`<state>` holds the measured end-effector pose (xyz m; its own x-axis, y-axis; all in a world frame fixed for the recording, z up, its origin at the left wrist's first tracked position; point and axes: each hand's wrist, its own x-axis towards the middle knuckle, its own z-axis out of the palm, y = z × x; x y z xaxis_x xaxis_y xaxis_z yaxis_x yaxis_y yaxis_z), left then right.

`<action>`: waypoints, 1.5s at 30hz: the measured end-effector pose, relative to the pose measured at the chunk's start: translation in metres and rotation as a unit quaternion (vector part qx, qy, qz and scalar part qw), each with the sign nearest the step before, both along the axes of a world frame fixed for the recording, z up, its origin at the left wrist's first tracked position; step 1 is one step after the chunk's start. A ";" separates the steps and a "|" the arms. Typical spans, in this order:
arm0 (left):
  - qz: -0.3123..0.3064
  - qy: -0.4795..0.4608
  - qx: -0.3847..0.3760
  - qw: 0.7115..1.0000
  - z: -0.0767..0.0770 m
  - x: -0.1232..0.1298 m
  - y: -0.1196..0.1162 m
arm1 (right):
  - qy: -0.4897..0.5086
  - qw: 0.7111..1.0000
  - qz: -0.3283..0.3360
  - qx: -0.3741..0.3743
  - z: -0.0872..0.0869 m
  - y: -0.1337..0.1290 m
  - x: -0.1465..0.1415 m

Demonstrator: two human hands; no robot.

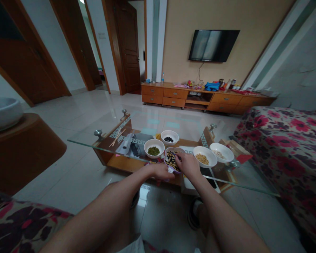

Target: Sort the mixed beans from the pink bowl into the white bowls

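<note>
A purple-rimmed bowl (166, 163) of mixed dark and yellow beans sits near the front edge of the glass table (86, 143). My left hand (162, 171) is closed on the short pale handle at the bowl's near side. Over the bowl, my right hand (189, 164) has its fingers drawn together among the beans; what they pinch is too small to make out. Left of it stands a white bowl of green beans (153, 151), and behind is one of black beans (169, 139). To the right are a bowl of yellow beans (202, 159) and a bowl with pale pieces (219, 153).
Wooden sticks (117, 137) lie on the table's left side. On the lower shelf, seen through the glass, are a white box (189, 186) and other items. A flowered sofa (274, 133) stands at right, and a stool (28, 140) at left. A television cabinet (173, 93) lines the wall.
</note>
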<state>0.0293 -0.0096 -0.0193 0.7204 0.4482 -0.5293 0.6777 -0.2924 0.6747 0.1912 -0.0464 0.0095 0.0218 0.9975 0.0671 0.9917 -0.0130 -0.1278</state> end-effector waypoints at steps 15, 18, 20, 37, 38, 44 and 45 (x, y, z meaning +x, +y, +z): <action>-0.003 0.015 0.012 1.000 -0.002 0.001 0.001 | 0.003 0.999 0.033 0.013 0.004 -0.003 -0.004; -0.006 0.023 0.016 1.000 -0.002 0.001 0.001 | 0.004 0.999 0.036 0.012 0.004 -0.003 -0.004; -0.002 0.025 0.014 1.000 -0.001 0.000 0.001 | 0.005 0.999 0.035 0.008 0.004 -0.003 -0.004; 0.007 0.006 0.003 1.000 -0.007 -0.001 0.002 | 0.000 1.000 0.026 0.001 0.004 -0.003 -0.004; 0.006 0.006 0.002 1.000 -0.008 -0.001 0.003 | 0.000 1.000 0.027 -0.002 0.004 -0.003 -0.004; 0.001 0.001 0.003 1.000 -0.012 0.000 0.004 | -0.002 0.999 0.035 0.006 0.001 -0.003 -0.004; -0.001 0.000 0.005 1.000 -0.012 -0.001 0.004 | -0.002 0.999 0.035 0.005 0.000 -0.003 -0.004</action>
